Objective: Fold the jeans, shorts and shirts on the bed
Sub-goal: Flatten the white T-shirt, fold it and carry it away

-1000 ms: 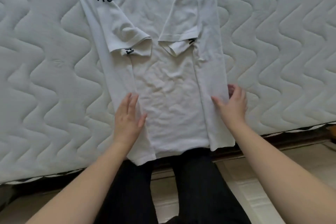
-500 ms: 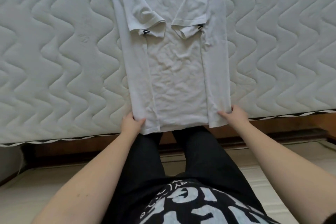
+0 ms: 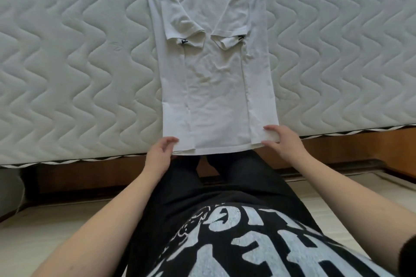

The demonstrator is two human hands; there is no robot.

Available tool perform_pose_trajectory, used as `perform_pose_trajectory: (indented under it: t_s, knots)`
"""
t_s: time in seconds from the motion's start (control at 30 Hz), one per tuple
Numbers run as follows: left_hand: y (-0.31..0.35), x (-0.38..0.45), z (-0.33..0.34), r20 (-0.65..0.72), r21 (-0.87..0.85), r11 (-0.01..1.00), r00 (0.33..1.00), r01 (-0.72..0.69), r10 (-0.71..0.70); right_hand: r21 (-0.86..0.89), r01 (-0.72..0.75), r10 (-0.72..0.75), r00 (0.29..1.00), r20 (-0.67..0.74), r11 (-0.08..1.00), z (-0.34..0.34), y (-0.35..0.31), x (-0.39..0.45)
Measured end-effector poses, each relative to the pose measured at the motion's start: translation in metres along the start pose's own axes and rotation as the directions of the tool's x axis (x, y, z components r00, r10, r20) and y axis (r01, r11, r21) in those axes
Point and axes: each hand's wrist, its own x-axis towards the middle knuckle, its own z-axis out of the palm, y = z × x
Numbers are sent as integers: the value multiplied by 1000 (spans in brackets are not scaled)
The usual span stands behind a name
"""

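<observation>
A white T-shirt (image 3: 213, 87) with dark lettering lies flat on the quilted mattress (image 3: 72, 69). Both its sides and its short sleeves are folded inward, making one long strip. Its bottom hem reaches the mattress's front edge. My left hand (image 3: 161, 153) pinches the hem's left corner, thumb on top. My right hand (image 3: 282, 139) pinches the hem's right corner, fingers over the cloth and thumb at its edge. No jeans or shorts are in view.
The mattress edge with black-and-white piping (image 3: 90, 161) runs across the view above a brown wooden bed frame (image 3: 337, 148). My dark trousers and printed black shirt (image 3: 225, 231) fill the lower middle. A pale floor (image 3: 33, 227) lies below.
Both hands slid down from pressing the shirt's folded sides to its bottom hem and now pinch the two corners. The view has tilted down and back.
</observation>
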Motion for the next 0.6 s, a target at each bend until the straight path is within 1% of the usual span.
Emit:
perform_pose_trajectory:
  t_s: [0.07, 0.13, 0.2, 0.23, 0.3, 0.37, 0.43, 0.5, 0.57, 0.6]
  knots:
    - [7, -7, -12, 76, 117, 992, 997, -37, 28, -111, 86, -82, 996, 41, 990, -5, -3, -6]
    - [14, -12, -22, 164, 248, 960, 982, -128, 89, -192, 151, -149, 988, 29, 970, -9, -5, -12]
    - [22, -18, -30, 228, 325, 926, 966, -193, 121, -300, 201, -226, 973, -51, 932, -16, -8, -19]
    - [26, -22, -32, 237, 346, 915, 963, -207, 128, -337, 223, -272, 957, -104, 915, -19, -10, -23]
    - [36, -26, -35, 201, 371, 899, 965, -233, 168, -381, 247, -337, 922, -192, 891, -29, -13, -27]
    - [49, -29, -39, 101, 401, 879, 967, -257, 236, -414, 254, -377, 892, -249, 874, -41, -18, -29]
    - [63, -29, -46, -18, 463, 837, 941, -291, 337, -466, 305, -467, 838, -283, 831, -54, -27, -29]
    - [77, -32, -53, -96, 528, 775, 882, -348, 461, -518, 352, -555, 772, -311, 779, -66, -35, -27]
    - [88, -34, -60, -138, 634, 662, 784, -400, 606, -532, 378, -596, 732, -329, 758, -76, -42, -24]
    - [93, -35, -64, -137, 684, 597, 731, -419, 669, -535, 395, -612, 722, -322, 747, -80, -44, -23]
